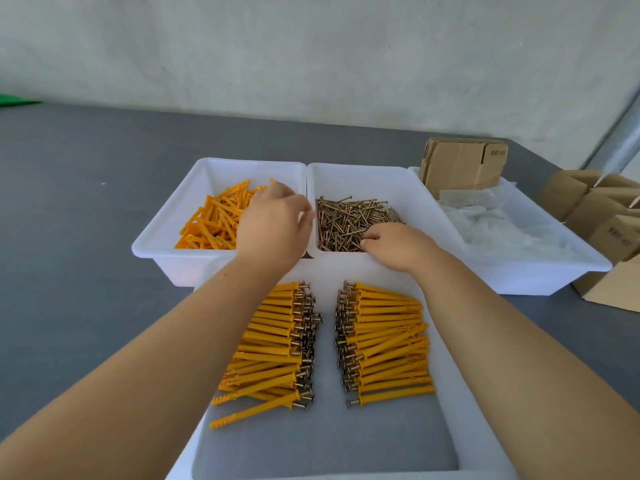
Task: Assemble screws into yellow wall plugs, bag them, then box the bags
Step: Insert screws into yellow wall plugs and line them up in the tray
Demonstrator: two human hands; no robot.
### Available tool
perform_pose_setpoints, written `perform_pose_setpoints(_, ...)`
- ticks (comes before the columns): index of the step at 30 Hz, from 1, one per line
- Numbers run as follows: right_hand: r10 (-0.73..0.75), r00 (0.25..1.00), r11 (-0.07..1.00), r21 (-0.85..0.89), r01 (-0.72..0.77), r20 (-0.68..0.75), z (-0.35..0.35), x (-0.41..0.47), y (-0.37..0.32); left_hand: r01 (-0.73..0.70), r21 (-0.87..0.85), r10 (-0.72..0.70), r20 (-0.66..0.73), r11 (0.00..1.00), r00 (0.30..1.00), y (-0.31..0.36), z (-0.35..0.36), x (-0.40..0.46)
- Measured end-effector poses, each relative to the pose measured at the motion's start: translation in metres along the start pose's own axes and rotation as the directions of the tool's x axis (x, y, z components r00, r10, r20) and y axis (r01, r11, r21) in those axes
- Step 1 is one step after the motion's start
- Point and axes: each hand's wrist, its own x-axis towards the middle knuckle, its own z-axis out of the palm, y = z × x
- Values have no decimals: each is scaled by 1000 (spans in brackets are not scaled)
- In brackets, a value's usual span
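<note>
A white tray (156, 233) at the back left holds loose yellow wall plugs (211, 220). My left hand (273, 220) hangs over its right part, fingers pointing down into the plugs and blurred; its grip is hidden. The middle tray (408, 188) holds a heap of brass screws (349, 220). My right hand (398, 245) reaches into its near right corner, fingertips curled and pinching at the screws. The near tray (460, 393) carries two rows of assembled plugs with screws, a left row (273, 344) and a right row (388, 344), heads facing the middle.
A third tray (554, 265) at the back right holds clear plastic bags (498, 223) and flat cardboard boxes (460, 164). More cardboard boxes (602, 216) stand on the grey table (86, 202) at the far right. A pale wall runs behind the table.
</note>
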Motion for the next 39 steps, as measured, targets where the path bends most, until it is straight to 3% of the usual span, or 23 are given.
perform_pose_setpoints(2,-3,978,991,-130,30,207,-6,6,-6,172,179,-209,213,969,954,-13,0,3)
perform_pose_setpoints(4,5,952,984,-174,51,306,-12,7,-11,249,314,-371,427,916,825,-20,1,6)
perform_pose_setpoints(6,0,947,982,-180,61,322,-15,5,-14,255,338,-404,514,906,756,-23,4,8)
perform_pose_setpoints(10,1,968,995,-98,24,251,-11,5,-12,226,304,-364,549,926,752,-27,5,11)
perform_pose_setpoints(16,15,996,993,114,-25,85,-9,0,-5,225,209,-295,422,952,858,-28,2,10)
perform_pose_setpoints(21,-2,999,948,318,14,-37,-6,-2,1,292,27,-289,263,956,921,-34,-1,7)
perform_pose_setpoints(24,-28,990,897,433,86,-139,-4,-5,4,305,-67,-290,173,950,941,-36,-3,6)
perform_pose_setpoints(28,40,944,738,647,192,-326,-2,-12,7,256,-140,-251,54,957,967,-33,-5,6)
perform_pose_setpoints(33,103,884,661,696,281,-455,-3,-14,0,173,-168,-172,24,971,985,-25,-9,4)
perform_pose_setpoints(39,47,874,640,687,346,-484,-3,-20,-8,162,-441,-150,63,883,987,-12,-13,-2)
